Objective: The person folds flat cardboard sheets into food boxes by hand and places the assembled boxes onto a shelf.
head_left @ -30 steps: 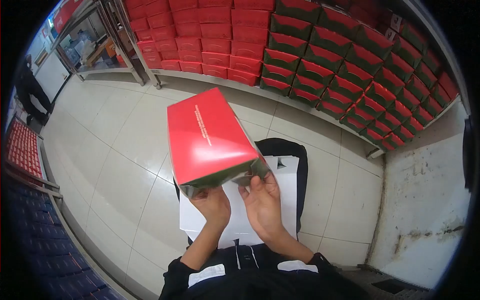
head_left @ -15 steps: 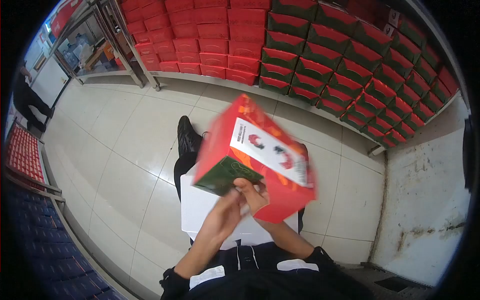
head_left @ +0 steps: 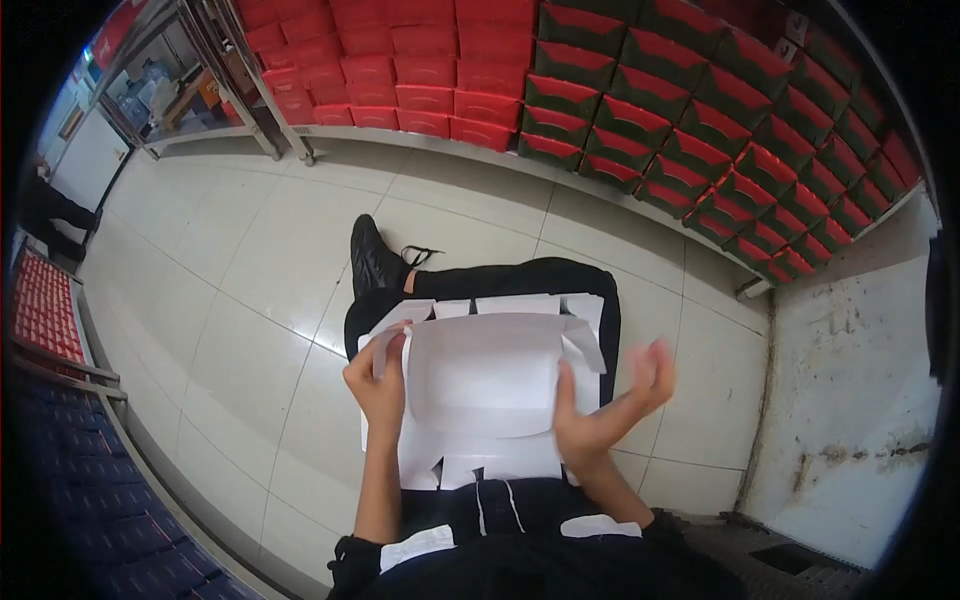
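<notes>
An open white cardboard box sits on my lap, its pale inside facing up. My left hand pinches a flap at the box's left end between thumb and fingers. On the right, my right hand is open, its fingers raised and apart, slightly blurred. Its thumb is by the box's right wall; whether it touches cannot be made out. A side flap sticks up at that corner. Beneath the box lie flat white cardboard blanks with slotted edges.
Shelves of stacked red boxes and dark green-and-red boxes line the far side. Dark blue boxes fill a rack at lower left. A stained white panel stands at right. Another person is at far left.
The red-and-green box outside held up in both hands is no longer visible; an open white interior now shows on my lap. My hands have moved apart to its two ends.
</notes>
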Demonstrator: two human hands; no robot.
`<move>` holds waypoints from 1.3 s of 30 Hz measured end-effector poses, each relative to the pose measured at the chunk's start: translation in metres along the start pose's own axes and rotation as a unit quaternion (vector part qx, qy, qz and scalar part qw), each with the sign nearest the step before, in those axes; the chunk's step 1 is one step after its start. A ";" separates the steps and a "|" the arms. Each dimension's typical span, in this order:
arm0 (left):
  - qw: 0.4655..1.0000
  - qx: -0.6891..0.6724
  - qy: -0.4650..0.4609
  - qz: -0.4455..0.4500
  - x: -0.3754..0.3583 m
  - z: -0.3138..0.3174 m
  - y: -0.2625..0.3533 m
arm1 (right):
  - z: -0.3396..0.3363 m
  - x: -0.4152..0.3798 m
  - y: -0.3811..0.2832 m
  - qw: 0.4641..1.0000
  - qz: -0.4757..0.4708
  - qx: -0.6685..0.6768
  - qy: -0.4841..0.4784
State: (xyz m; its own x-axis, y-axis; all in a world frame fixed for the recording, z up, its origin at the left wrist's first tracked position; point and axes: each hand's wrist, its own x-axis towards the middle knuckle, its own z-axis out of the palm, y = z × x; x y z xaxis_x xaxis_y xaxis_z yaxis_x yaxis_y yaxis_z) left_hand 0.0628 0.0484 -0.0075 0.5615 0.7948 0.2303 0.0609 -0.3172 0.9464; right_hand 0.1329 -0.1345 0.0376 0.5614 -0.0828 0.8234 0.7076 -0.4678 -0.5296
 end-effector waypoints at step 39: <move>0.908 0.061 -0.411 0.049 -0.012 -0.073 -0.049 | -0.073 -0.016 0.034 0.774 0.128 -0.027 -0.620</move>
State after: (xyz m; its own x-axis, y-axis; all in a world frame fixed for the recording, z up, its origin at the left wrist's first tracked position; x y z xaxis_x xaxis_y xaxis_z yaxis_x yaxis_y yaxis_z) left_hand -0.0072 0.0921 -0.0405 0.9925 0.1209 0.0175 0.0403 -0.4598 0.8871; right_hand 0.1168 -0.2131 0.0213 0.6840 0.7133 -0.1528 0.5048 -0.6141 -0.6067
